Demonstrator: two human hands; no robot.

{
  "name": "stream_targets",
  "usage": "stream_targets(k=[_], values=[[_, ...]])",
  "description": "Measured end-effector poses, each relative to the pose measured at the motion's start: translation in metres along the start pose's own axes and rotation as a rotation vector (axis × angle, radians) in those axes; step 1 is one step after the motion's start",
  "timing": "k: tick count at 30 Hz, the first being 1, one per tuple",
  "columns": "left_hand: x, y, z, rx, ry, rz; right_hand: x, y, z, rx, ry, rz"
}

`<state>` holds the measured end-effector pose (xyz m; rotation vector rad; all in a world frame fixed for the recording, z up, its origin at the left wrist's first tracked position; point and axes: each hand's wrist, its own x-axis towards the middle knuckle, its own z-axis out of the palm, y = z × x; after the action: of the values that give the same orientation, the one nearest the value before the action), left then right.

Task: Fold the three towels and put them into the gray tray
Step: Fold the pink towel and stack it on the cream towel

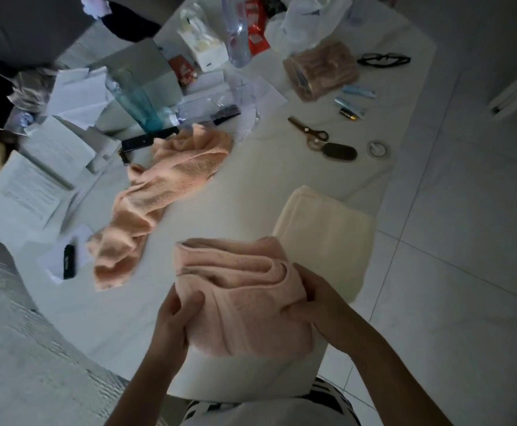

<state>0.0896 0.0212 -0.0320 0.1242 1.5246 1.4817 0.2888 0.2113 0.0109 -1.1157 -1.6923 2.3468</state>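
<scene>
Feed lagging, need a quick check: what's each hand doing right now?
Left hand: closed, gripping the left side of the folded pink towel.
Right hand: closed, gripping the right side of the same towel.

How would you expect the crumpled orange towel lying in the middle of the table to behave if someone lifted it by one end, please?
The crumpled orange towel would probably hang limp, since it already lies in soft folds. Its terry surface looks unlikely to slip from fingers. It seems neither fragile nor apt to roll.
</scene>
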Motion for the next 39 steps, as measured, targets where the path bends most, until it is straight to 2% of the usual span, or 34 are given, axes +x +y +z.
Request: stream_targets(k=[2,5,7,10,13,15,18,21,25,29,31,34,39], values=[[-0.007,-0.006,-0.017,0.135,0.076,-0.035,0.013,0.024,0.012,0.007,0.035,0.111],[-0.004,-0.025,-0.036,0.300,0.213,-0.350,0.026,0.070,0.025,-0.270,0.181,0.379],[0.005,-0.028,-0.044,0.361,0.261,-0.456,0.028,0.087,0.032,-0.345,0.256,0.439],[0.017,-0.021,-0.046,0.467,0.230,-0.378,0.031,0.086,0.044,-0.328,0.329,0.304],[0.017,-0.023,-0.033,0.704,0.171,-0.298,0.044,0.074,0.058,-0.284,0.364,0.121],[0.012,-0.023,-0.025,0.830,0.156,-0.243,0.053,0.065,0.067,-0.313,0.407,0.096],[0.001,-0.023,-0.026,0.980,0.223,0.041,0.048,0.064,0.075,-0.484,0.532,-0.020],[0.005,-0.019,-0.026,1.194,0.071,0.310,0.033,0.073,0.072,-0.706,0.547,-0.204],[0.026,-0.006,-0.026,1.384,-0.160,0.283,0.033,0.079,0.058,-0.864,0.424,-0.163],[0.037,0.016,-0.023,1.412,-0.409,0.425,0.034,0.081,0.050,-0.821,0.389,-0.213],[0.038,0.025,-0.017,1.380,-0.433,0.510,0.035,0.079,0.051,-0.839,0.394,-0.273],[0.049,0.027,-0.014,1.384,-0.395,0.506,0.043,0.075,0.058,-0.900,0.471,-0.337],[0.061,0.016,-0.016,1.408,-0.293,0.401,0.055,0.068,0.055,-0.860,0.531,-0.152]])
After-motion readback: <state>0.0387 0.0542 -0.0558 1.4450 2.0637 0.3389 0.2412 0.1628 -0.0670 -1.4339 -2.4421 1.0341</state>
